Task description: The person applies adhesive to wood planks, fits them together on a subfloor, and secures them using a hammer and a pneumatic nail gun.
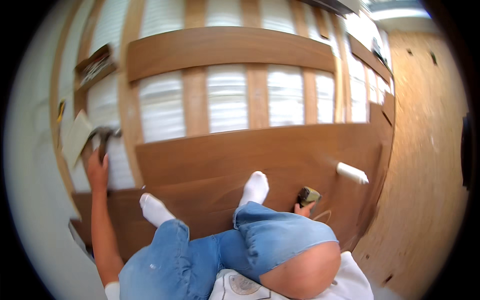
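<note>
On brown boards (pixel 215 155), a white tube (pixel 352 173) lies near the power tool (pixel 309 194).

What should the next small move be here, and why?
Perhaps rest the boxy yellow-and-black power tool on the broad brown wooden panel and release it: the right hand has it while the left hand grips a dark-headed metal hammer, so neither hand is free.

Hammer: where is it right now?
In the head view, the hammer is at the left, in the left hand, just right of the cream sheet.
</note>
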`<move>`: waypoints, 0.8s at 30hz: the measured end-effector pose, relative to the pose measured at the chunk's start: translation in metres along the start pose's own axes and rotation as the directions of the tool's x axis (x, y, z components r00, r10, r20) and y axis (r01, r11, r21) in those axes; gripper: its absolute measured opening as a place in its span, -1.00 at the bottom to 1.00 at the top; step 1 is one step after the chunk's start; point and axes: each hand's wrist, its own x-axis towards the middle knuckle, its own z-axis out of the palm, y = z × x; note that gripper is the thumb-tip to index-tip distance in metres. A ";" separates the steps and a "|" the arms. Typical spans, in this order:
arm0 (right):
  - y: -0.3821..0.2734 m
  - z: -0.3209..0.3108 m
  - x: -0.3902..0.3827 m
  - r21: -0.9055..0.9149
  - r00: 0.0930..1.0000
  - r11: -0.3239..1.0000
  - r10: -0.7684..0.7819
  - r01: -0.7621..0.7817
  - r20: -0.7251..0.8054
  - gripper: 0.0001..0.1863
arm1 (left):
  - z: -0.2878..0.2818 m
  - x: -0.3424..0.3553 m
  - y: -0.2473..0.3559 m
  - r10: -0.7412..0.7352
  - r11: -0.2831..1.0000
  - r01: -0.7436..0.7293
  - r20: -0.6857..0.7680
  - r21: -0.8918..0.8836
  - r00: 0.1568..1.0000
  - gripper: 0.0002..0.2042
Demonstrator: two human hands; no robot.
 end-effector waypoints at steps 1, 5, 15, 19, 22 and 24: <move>0.003 -0.005 -0.001 -0.054 1.000 0.999 -0.005 0.006 0.018 0.08 | -0.003 0.006 0.015 -0.023 0.997 0.026 0.041 -0.071 0.999 -0.57; -0.005 -0.008 0.004 -0.091 0.987 0.987 -0.119 0.129 0.106 0.02 | -0.024 0.013 0.012 -0.001 0.992 0.006 0.041 -0.126 0.999 -0.59; -0.248 -0.142 0.000 0.527 0.754 0.784 -0.553 0.328 0.354 -0.25 | -0.078 -0.116 -0.116 -0.425 0.901 0.423 -0.399 -0.096 0.813 -0.71; -0.387 -0.215 -0.026 0.502 0.452 0.730 -0.683 0.465 0.574 -0.55 | -0.044 -0.182 -0.160 -0.536 0.797 0.604 -0.478 -0.014 0.696 -0.69; -0.490 -0.231 -0.092 0.302 0.297 0.730 -0.567 0.613 0.768 -0.66 | -0.034 -0.217 -0.161 -0.598 0.719 0.695 -0.504 0.007 0.624 -0.64; -0.536 -0.216 -0.138 0.164 0.253 0.629 -0.518 0.760 0.817 -0.65 | -0.023 -0.237 -0.158 -0.626 0.675 0.738 -0.520 0.013 0.581 -0.62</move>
